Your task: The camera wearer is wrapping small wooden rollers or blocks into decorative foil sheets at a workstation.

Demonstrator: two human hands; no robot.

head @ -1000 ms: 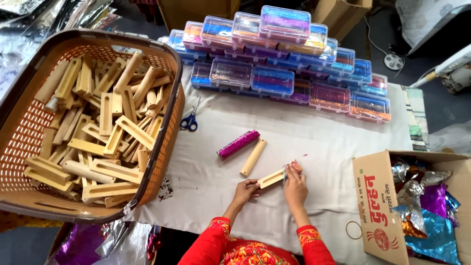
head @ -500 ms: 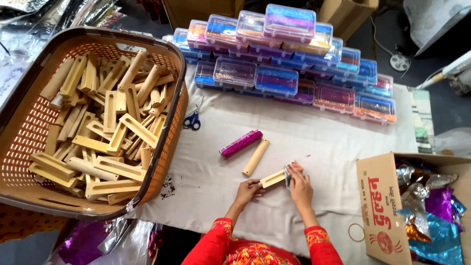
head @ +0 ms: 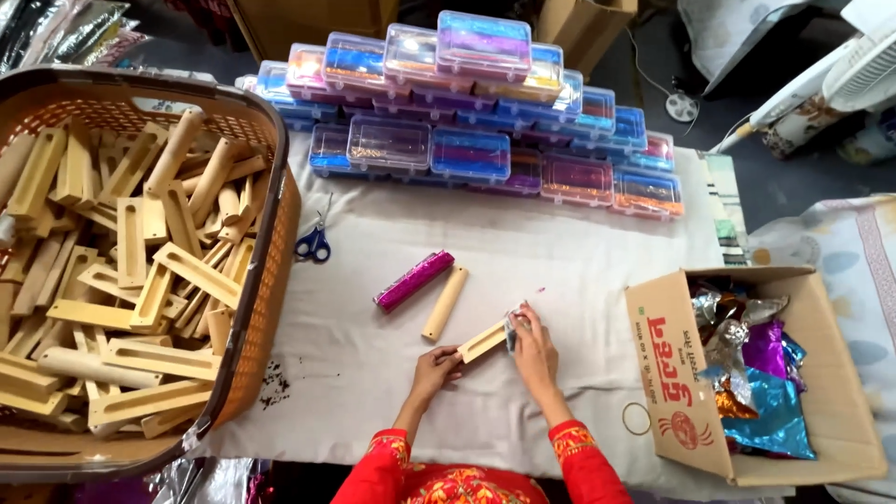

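A slotted wooden block (head: 483, 342) is held at lower centre of the frame above the white-covered surface (head: 579, 252). The left hand (head: 437, 368) is closed on its near end; the right hand (head: 534, 347) pinches silver foil (head: 513, 324) against its far end. Wrapping is judged just begun; foil must next be drawn along the block.

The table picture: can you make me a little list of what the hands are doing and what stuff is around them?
left hand: holds the near end of a wooden piece
right hand: pinches shiny foil at the piece's far end
on the cloth: plain wooden stick, pink foil-wrapped stick, blue-handled scissors
left side: brown basket full of wooden pieces
right side: cardboard box of coloured foil
far edge: stacked clear plastic cases
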